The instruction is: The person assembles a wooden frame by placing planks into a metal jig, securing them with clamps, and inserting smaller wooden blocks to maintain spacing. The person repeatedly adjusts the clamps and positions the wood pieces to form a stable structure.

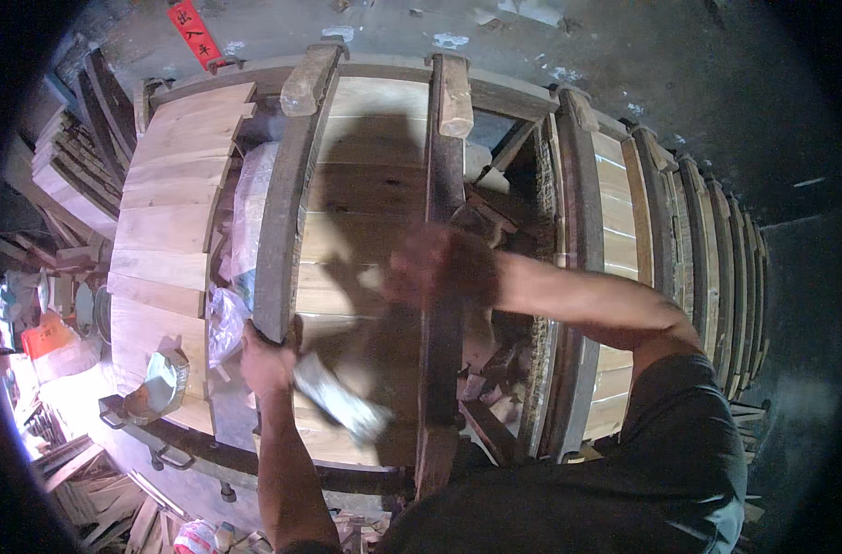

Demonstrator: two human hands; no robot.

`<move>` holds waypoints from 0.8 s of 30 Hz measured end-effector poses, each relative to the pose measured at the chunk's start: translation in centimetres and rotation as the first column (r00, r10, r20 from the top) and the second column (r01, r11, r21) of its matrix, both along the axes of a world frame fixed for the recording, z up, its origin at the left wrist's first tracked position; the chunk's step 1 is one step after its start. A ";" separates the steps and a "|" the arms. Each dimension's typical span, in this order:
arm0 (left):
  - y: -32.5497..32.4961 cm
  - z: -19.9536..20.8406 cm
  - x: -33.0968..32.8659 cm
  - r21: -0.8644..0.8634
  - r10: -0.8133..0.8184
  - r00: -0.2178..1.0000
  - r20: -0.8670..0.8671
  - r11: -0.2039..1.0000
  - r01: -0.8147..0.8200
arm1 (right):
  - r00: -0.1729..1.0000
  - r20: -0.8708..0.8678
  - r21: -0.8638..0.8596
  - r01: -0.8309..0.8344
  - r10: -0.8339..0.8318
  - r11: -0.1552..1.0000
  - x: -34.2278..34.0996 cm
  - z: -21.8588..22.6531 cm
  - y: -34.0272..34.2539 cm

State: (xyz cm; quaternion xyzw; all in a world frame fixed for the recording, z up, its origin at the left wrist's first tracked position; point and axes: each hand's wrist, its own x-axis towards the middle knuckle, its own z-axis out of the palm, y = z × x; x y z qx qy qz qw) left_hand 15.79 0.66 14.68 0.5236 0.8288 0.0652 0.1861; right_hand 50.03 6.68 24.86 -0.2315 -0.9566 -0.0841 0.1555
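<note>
My left hand (268, 362) is closed around the near end of a dark wooden beam (296, 198). Beside it, a blurred whitish strip (342, 399) slants over the pale boards (361, 100); its kind, and whether the hand also holds it, I cannot make out. My right hand (430, 266) is smeared by motion above these boards, near a second dark beam (442, 369). Its fingers and anything in them are unclear. Shadows of my head and arm fall across the boards, which lie edge to edge between the two beams.
Another panel of pale boards (167, 198) lies at left, with a cut-open plastic container (162, 380) on it. Clear plastic (227, 323) bulges through the gap beside it. More clamped panels (615, 222) run to the right. Scrap wood (116, 508) covers the lower left floor.
</note>
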 end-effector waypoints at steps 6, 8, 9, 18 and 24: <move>0.2 -0.8 -0.3 0.090 -0.034 0.999 -0.003 0.995 0.034 | 0.681 0.474 -0.238 0.709 -0.557 0.664 20.2 -2.7 8.7; 0.1 -1.6 -0.6 0.131 -0.081 0.997 -0.004 0.988 0.080 | 0.330 0.632 -0.055 0.922 -0.701 0.384 19.5 -4.3 9.9; 0.5 0.3 0.7 0.068 -0.056 0.998 0.010 0.996 0.055 | 0.359 0.651 -0.089 0.911 -0.669 0.402 17.2 -4.8 9.9; 0.4 0.4 -0.1 0.019 -0.015 1.000 0.009 1.000 0.015 | 0.700 0.529 -0.177 0.644 -0.479 0.744 16.2 -4.4 11.0; 0.3 -1.1 -0.7 0.126 -0.063 0.998 -0.024 0.990 0.066 | 0.838 0.303 -0.335 0.540 -0.455 0.772 1.7 -5.6 11.8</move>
